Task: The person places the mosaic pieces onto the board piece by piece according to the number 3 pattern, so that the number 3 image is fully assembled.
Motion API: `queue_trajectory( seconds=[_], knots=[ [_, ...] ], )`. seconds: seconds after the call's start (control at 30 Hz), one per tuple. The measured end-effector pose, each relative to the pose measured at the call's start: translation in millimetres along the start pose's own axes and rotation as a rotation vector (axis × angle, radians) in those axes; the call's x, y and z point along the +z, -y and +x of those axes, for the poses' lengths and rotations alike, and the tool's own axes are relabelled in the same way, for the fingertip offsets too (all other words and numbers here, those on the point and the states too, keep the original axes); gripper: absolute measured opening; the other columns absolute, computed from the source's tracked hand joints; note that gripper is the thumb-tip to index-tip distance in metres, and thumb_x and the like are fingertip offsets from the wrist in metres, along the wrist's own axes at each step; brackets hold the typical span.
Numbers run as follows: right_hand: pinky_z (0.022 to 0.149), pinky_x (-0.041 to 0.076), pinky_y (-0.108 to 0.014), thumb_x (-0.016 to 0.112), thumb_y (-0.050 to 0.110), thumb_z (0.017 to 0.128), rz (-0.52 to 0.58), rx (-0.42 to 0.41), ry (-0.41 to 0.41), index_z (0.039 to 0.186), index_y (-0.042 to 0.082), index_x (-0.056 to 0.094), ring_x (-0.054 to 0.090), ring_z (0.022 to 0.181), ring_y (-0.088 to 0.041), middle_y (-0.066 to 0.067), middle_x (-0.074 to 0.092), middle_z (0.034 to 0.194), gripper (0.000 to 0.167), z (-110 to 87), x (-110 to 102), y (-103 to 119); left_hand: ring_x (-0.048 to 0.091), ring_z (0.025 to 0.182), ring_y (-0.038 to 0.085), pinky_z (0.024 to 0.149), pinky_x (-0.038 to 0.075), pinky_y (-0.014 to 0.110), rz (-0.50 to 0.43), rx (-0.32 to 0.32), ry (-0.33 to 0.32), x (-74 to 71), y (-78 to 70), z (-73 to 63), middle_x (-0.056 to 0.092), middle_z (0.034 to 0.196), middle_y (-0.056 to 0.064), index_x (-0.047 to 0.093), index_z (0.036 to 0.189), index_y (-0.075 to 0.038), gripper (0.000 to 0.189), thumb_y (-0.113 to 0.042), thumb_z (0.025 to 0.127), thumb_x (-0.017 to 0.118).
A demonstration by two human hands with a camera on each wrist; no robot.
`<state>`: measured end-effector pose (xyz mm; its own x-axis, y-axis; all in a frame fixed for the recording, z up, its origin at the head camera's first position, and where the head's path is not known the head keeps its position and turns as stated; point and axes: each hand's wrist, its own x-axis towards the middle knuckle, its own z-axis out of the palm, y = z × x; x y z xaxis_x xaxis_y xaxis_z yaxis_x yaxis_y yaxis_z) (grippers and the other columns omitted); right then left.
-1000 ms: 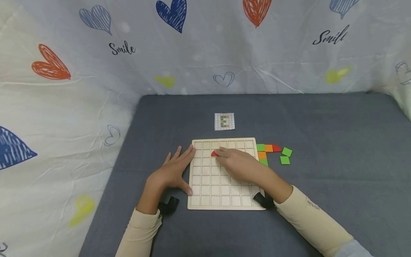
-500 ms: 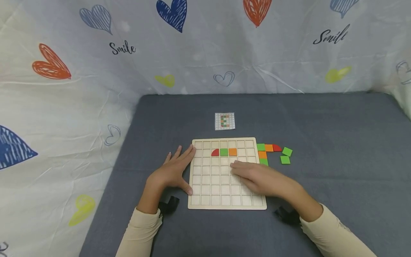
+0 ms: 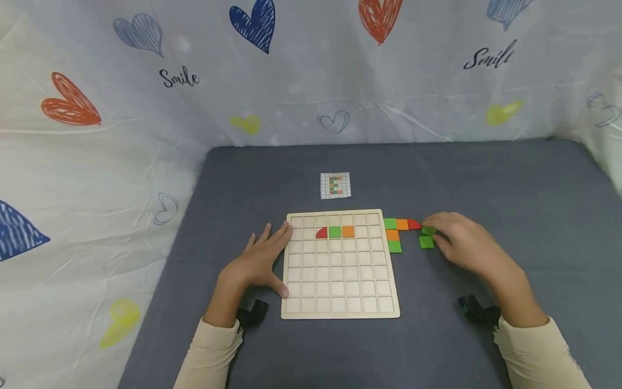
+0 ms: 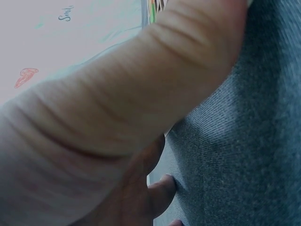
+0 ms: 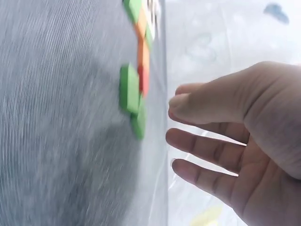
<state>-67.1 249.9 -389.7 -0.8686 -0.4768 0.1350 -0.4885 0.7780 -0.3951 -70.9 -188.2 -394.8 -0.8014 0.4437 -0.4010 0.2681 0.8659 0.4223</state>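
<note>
While the left hand (image 3: 257, 259) lies flat against the pale wooden grid board (image 3: 340, 302), the right hand (image 3: 457, 240) hovers, fingers loosely spread and holding nothing, over two loose green square tiles (image 3: 427, 236). A clumsy pinch could, I reckon, nudge them apart. They lie just beneath the fingertips.

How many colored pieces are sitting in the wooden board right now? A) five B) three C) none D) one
B: the wooden board holds a red piece, a green piece and an orange piece, side by side in its second row.
</note>
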Motion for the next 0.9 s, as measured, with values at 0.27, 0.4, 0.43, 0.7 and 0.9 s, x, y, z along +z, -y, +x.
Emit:
queue_trajectory(
  seconds=[0.27,0.4,0.43,0.7,0.9],
  knots=[
    [0.089,0.048,-0.06,0.076,-0.006,0.082,-0.004,0.018,0.107,0.117,-0.002,0.071,0.06,0.11,-0.043,-0.022,0.065,0.118,0.035,-1.0,1,-14,-0.008,0.151,0.036,0.116,-0.002,0.064,0.002,-0.003,-0.006,1.0,1.0,-0.2,0.0,0.167,0.001,0.008,0.163,-0.015,0.152,-0.052,0.046,0.097],
    [0.083,0.05,-0.057,0.079,-0.003,0.08,-0.023,0.026,0.088,0.116,-0.002,0.072,0.061,0.102,-0.038,-0.018,0.065,0.111,0.037,-1.1,4,-15,-0.007,0.151,0.037,0.115,-0.001,0.064,0.007,-0.002,-0.011,1.3,1.0,-0.3,0.001,0.168,0.003,0.009,0.163,-0.014,0.152,-0.052,0.046,0.097],
    [0.082,0.05,-0.056,0.08,-0.001,0.08,-0.027,0.025,0.083,0.116,-0.002,0.072,0.06,0.099,-0.037,-0.017,0.065,0.108,0.037,-0.9,5,-15,-0.007,0.151,0.037,0.115,-0.001,0.064,0.009,-0.003,-0.01,1.5,1.1,-0.5,0.001,0.168,0.002,0.009,0.163,-0.014,0.151,-0.052,0.046,0.097],
    [0.074,0.049,-0.049,0.083,0.0,0.078,-0.032,0.001,0.05,0.101,0.003,0.076,0.058,0.089,-0.029,-0.008,0.063,0.095,0.024,-0.5,10,-15,-0.006,0.151,0.037,0.116,0.0,0.064,0.007,-0.003,-0.012,1.2,-0.6,-2.4,0.002,0.168,0.002,0.01,0.163,-0.014,0.15,-0.052,0.047,0.097],
    [0.08,0.05,-0.054,0.08,-0.003,0.08,-0.007,0.025,0.074,0.105,0.0,0.074,0.06,0.095,-0.034,-0.013,0.065,0.101,0.026,-2.2,7,-16,-0.007,0.151,0.036,0.115,-0.001,0.064,0.011,0.005,-0.01,1.4,1.0,-1.7,0.001,0.168,0.002,0.009,0.163,-0.014,0.15,-0.053,0.048,0.096]
  ],
)
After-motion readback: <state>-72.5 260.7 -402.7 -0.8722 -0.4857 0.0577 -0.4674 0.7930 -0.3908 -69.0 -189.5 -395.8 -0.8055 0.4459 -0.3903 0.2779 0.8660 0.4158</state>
